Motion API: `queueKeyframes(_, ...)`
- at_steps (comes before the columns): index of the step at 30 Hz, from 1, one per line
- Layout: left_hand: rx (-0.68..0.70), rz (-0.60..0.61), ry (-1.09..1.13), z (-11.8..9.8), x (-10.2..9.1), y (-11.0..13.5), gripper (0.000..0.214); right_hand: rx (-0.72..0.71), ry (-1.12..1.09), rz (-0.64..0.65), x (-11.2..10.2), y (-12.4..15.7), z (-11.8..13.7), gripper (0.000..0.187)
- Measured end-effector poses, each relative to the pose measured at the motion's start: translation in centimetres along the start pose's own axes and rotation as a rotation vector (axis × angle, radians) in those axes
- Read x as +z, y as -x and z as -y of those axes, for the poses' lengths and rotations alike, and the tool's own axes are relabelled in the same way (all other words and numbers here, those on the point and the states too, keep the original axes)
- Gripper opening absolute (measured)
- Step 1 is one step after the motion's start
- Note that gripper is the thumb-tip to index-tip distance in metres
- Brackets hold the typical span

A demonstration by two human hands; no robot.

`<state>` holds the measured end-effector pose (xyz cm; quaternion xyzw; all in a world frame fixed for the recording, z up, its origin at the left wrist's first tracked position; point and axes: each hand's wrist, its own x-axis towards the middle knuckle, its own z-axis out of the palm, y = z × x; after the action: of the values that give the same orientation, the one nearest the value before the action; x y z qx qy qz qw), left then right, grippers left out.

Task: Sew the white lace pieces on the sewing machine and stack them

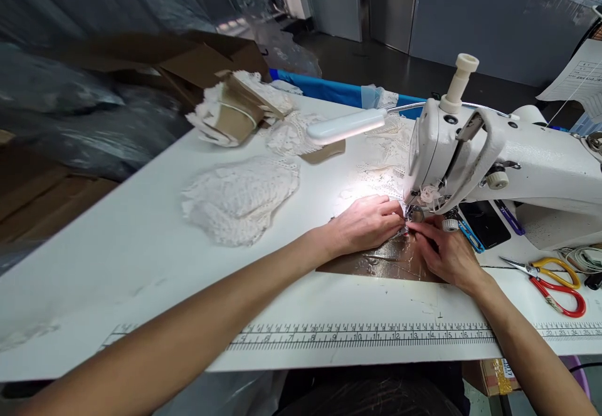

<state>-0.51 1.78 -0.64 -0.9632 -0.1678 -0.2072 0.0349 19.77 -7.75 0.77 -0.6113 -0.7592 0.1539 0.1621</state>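
At the needle of a white sewing machine (451, 152), my left hand (369, 224) is closed, its fingers bent together over the edge of white lace fabric (376, 181). The lace runs back from the needle area under the lamp. My right hand (446, 253) comes in from the right, its index fingertip at the presser foot, close to my left fingertips. A tiny piece with red specks shows between the fingertips; what the right fingers pinch is hidden. Beneath both hands lies a shiny brown plate (376, 262).
Red-and-yellow-handled scissors (555, 281), blue thread snips (470, 235) and a black phone (484, 223) lie to the right. A lace pile (242, 199) and a tied lace bundle (239, 112) rest at left. A lamp (345, 126) reaches over the table; a ruler strip (357, 336) lines its front edge.
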Motion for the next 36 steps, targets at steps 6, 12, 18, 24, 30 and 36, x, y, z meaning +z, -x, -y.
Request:
queueKeyframes(6,0.054,0.040,0.040,0.1,-0.8,0.3,0.038,0.004,0.092,0.061,-0.1,-0.1,0.5,0.036)
queueKeyframes(12,0.159,-0.019,-0.015,0.1,-1.0,0.3,0.035,0.029,-0.246,-0.067,0.0,0.0,-0.8,0.033)
queueKeyframes(18,0.200,-0.057,-0.053,0.0,-0.8,0.2,0.035,0.112,-0.315,-0.151,0.1,-0.4,-1.7,0.029)
queueKeyframes(24,0.196,-0.092,-0.035,0.1,-0.6,0.2,0.033,0.081,-0.256,-0.150,0.1,-0.5,-1.0,0.029)
queueKeyframes(30,0.184,-0.047,-0.040,0.1,-0.4,0.3,0.035,0.036,-0.143,-0.113,0.4,-0.1,-0.4,0.030)
queueKeyframes(36,0.191,-0.078,-0.059,0.2,-0.1,0.4,0.034,-0.041,0.050,-0.021,0.2,0.3,0.4,0.035)
